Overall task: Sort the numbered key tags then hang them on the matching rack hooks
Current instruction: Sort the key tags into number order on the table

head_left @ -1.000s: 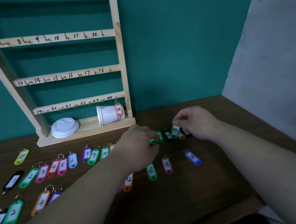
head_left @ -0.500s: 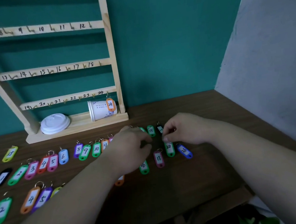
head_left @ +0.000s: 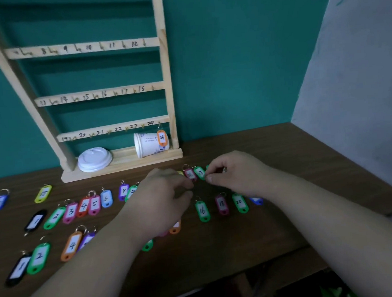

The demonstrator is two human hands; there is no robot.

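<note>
Left hand (head_left: pixel 161 197) is hovering low over the worktop (head_left: pixel 220 251), fingers loosely curled, thumb and forefinger apart with nothing showing between them. Right hand (head_left: pixel 236 173) is curling its fingers just beside green tag 17 (head_left: pixel 200 172); whether it is gripping anything cannot be told. A maroon tag (head_left: pixel 190 173), number blurred, is lying between the two hands, beside green tag 17. Nearer the viewer, green tag 16 (head_left: pixel 202 210), maroon tag 18 (head_left: pixel 221 204) and green tag 20 (head_left: pixel 240 202) are lying in a row, a blue tag (head_left: pixel 256 200) partly hidden under the right forearm. Lower-numbered tags (head_left: pixel 94 204) are lying in rows to the left. Behind, orange tag 24 (head_left: pixel 162 138) is hanging on the matching hook of the wooden rack (head_left: pixel 166 81), in front of a paper cup (head_left: pixel 149 144) lying on its side; a white lid (head_left: pixel 95 159) is resting on the rack's base.
</note>
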